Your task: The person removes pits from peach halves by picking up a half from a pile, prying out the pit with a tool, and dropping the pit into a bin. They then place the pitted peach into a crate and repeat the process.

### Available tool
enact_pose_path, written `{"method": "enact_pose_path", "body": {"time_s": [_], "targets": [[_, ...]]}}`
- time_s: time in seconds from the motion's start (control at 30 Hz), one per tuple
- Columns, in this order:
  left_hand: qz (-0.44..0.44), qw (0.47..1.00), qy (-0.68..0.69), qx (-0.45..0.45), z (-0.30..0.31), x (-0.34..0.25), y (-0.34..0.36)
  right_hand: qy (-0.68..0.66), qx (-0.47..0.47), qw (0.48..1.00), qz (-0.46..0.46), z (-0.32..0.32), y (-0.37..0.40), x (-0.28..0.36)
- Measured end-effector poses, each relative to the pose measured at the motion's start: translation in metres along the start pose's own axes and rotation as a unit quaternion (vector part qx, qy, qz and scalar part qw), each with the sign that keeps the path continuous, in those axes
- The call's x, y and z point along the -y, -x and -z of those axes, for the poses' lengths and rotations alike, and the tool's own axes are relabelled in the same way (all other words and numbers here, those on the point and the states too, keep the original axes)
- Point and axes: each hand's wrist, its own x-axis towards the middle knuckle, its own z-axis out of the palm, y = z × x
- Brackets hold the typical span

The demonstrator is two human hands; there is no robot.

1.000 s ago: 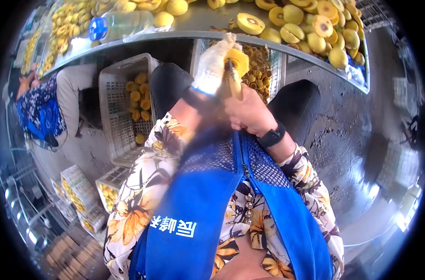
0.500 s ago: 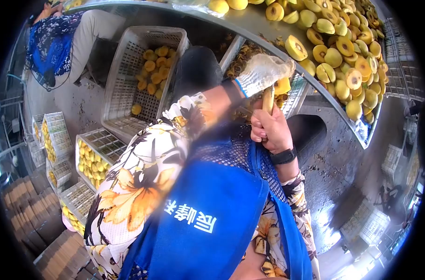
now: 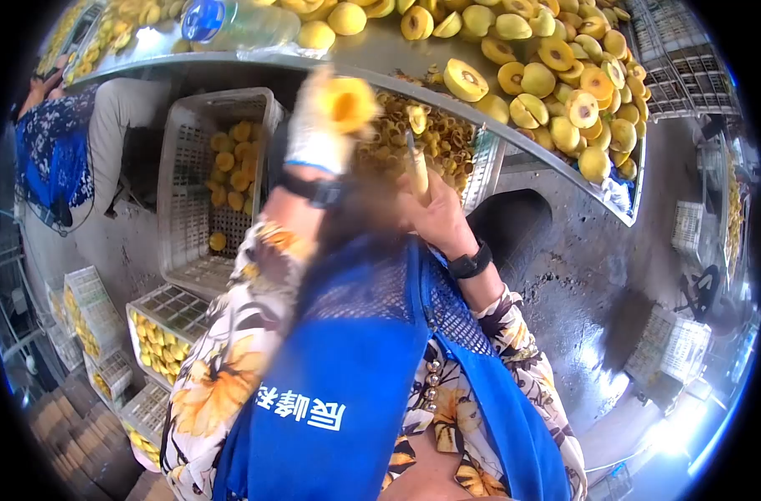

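Note:
My left hand (image 3: 315, 134), in a white glove and smeared by motion, grips a hollowed yellow peach half (image 3: 350, 103). It is above the gap between the table edge and my lap, left of my other hand. My bare right hand (image 3: 437, 215) is closed round the wooden handle of a pitting tool (image 3: 418, 174), which points up and away from me. A small yellow piece (image 3: 416, 118) shows at the tool's tip. Below both hands stands a crate of peach scraps (image 3: 451, 154). Cut peaches with pits (image 3: 531, 79) are heaped on the metal table ahead.
To the left stands a crate (image 3: 180, 184) with several pitted peach halves inside. A plastic bottle (image 3: 243, 25) with a blue cap lies on the table. Filled crates (image 3: 167, 305) stand at lower left. A co-worker (image 3: 71, 142) sits at far left.
My left hand has moved left, away from the tool, carrying the peach half. The right hand stays closed on the tool. The whole view has shifted, bringing the bottle into sight.

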Motion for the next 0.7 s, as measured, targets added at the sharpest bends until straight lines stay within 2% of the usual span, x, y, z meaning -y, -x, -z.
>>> {"method": "enact_pose_path", "body": {"time_s": [0.03, 0.07, 0.1, 0.13, 0.17, 0.2, 0.23, 0.3, 0.33, 0.4, 0.43, 0.47, 0.5, 0.53, 0.57, 0.6, 0.63, 0.67, 0.7], "targets": [[-0.083, 0.996, 0.001, -0.035, 0.027, -0.010, -0.014, 0.106, -0.027, 0.992, 0.066, 0.006, -0.002, -0.009], [-0.100, 0.992, -0.062, -0.043, 0.048, -0.032, -0.008, 0.211, -0.059, 0.967, 0.131, 0.014, -0.005, -0.019], [-0.185, 0.934, -0.270, -0.146, 0.073, -0.044, -0.012, 0.316, -0.096, 0.924, 0.194, 0.022, -0.010, -0.029], [-0.163, 0.790, -0.556, -0.201, 0.067, -0.065, -0.005, 0.340, -0.096, 0.923, 0.154, 0.028, -0.015, -0.040], [-0.121, 0.561, -0.777, -0.257, 0.061, -0.085, 0.001, 0.363, -0.098, 0.913, 0.161, 0.033, -0.016, -0.044], [-0.182, 0.507, -0.810, -0.233, 0.086, -0.087, -0.016, 0.353, -0.108, 0.914, 0.168, 0.035, -0.017, -0.043], [-0.263, 0.505, -0.784, -0.248, 0.080, -0.086, -0.019, 0.343, -0.113, 0.916, 0.173, 0.033, -0.017, -0.044], [-0.290, 0.585, -0.747, -0.127, 0.025, -0.083, -0.025, 0.311, -0.115, 0.933, 0.140, 0.030, -0.015, -0.037], [-0.339, 0.558, -0.755, -0.059, 0.007, -0.070, -0.046, 0.284, -0.105, 0.940, 0.157, 0.033, -0.019, -0.047], [-0.440, 0.517, -0.732, 0.051, -0.046, -0.034, -0.077, 0.098, -0.056, 0.984, 0.137, 0.036, -0.020, -0.055], [-0.431, 0.567, -0.693, 0.108, -0.088, -0.027, -0.071, 0.168, -0.115, 0.967, 0.154, 0.032, -0.023, -0.062], [-0.425, 0.476, -0.760, 0.122, -0.107, -0.009, -0.093, 0.157, -0.120, 0.961, 0.191, 0.036, -0.025, -0.073], [-0.386, 0.486, -0.769, 0.151, -0.125, 0.009, -0.105, 0.147, -0.125, 0.954, 0.228, 0.041, -0.027, -0.083], [-0.386, 0.456, -0.782, 0.177, -0.137, 0.025, -0.117, 0.286, -0.141, 0.909, 0.267, 0.048, -0.023, -0.078], [-0.228, 0.423, -0.830, 0.284, -0.145, 0.034, -0.139, 0.278, -0.146, 0.925, 0.213, 0.052, -0.014, -0.060], [-0.182, 0.349, -0.853, 0.344, -0.160, 0.041, -0.142, 0.269, -0.152, 0.938, 0.158, 0.055, -0.005, -0.042], [-0.154, 0.340, -0.852, 0.368, -0.170, 0.039, -0.137, 0.323, -0.211, 0.903, 0.189, 0.057, 0.004, -0.026], [-0.149, 0.384, -0.833, 0.369, -0.176, 0.031, -0.130, 0.314, -0.221, 0.907, 0.170, 0.063, 0.011, -0.012], [-0.110, 0.423, -0.828, 0.351, -0.179, 0.024, -0.121, 0.302, -0.228, 0.914, 0.148, 0.067, 0.018, -0.002]]}}
